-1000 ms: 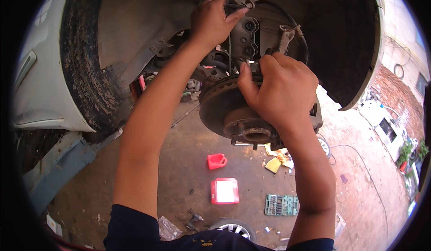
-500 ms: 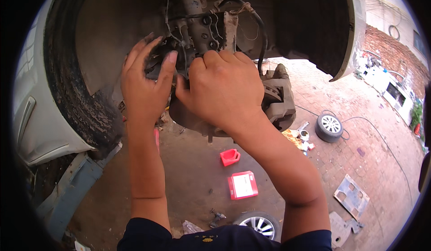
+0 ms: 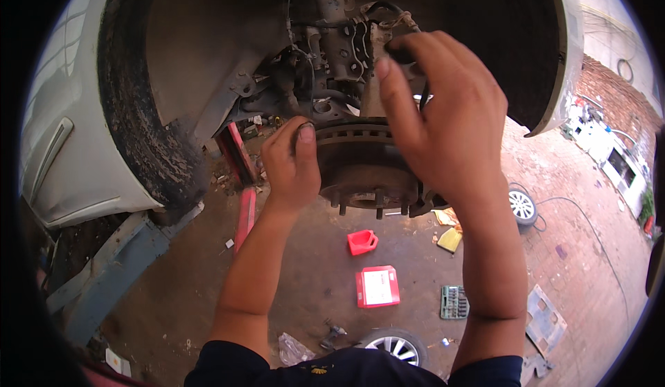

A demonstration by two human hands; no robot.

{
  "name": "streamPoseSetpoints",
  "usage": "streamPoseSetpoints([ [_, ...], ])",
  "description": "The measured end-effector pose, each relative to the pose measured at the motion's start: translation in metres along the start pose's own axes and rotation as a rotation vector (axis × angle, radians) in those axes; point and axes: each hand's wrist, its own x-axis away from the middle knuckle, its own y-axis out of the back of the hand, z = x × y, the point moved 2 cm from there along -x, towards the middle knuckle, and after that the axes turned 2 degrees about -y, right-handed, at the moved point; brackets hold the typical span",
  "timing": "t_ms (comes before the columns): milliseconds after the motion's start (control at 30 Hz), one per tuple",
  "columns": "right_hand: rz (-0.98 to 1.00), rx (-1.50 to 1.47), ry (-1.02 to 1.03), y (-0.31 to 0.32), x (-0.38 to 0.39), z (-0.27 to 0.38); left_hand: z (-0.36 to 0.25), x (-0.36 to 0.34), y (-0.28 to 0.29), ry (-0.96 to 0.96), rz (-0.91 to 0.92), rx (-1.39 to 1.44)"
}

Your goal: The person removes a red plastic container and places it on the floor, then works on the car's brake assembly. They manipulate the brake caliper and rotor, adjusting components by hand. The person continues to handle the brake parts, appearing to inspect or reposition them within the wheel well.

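A dark, worn brake disc [image 3: 370, 169] with studs on its lower side sits under the suspension strut [image 3: 331, 6] in the wheel arch. My left hand [image 3: 291, 165] is closed at the disc's left edge, its thumb on top and fingers curled round. My right hand [image 3: 454, 110] is raised over the disc's right side, thumb and fingers apart, with nothing seen in it. It partly hides the brake hose [image 3: 391, 6] and the caliper area. Behind my left hand lies the lower control arm [image 3: 277, 101].
White bodywork [image 3: 86, 130] and a blue-grey lift arm [image 3: 118, 283] are at the left. Below lie a red container [image 3: 361, 242], a red-and-white box [image 3: 378, 286], a green socket set [image 3: 454, 302] and a wheel [image 3: 395, 345]. Another wheel [image 3: 521, 207] stands farther right.
My hands have come away from the strut's lower end. The left moved down and right to the disc's edge; the right moved right and opened. The disc now shows.
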Motion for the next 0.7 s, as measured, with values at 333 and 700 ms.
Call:
streamPoseSetpoints([
  [333, 0.439, 0.252, -0.492, -0.039, -0.044, -0.112, 0.017, 0.020, 0.012, -0.054, -0.110, 0.010],
  [700, 0.387, -0.799, -0.690, -0.042, 0.008, -0.137, 0.037, 0.056, 0.017, -0.047, -0.327, -0.008],
])
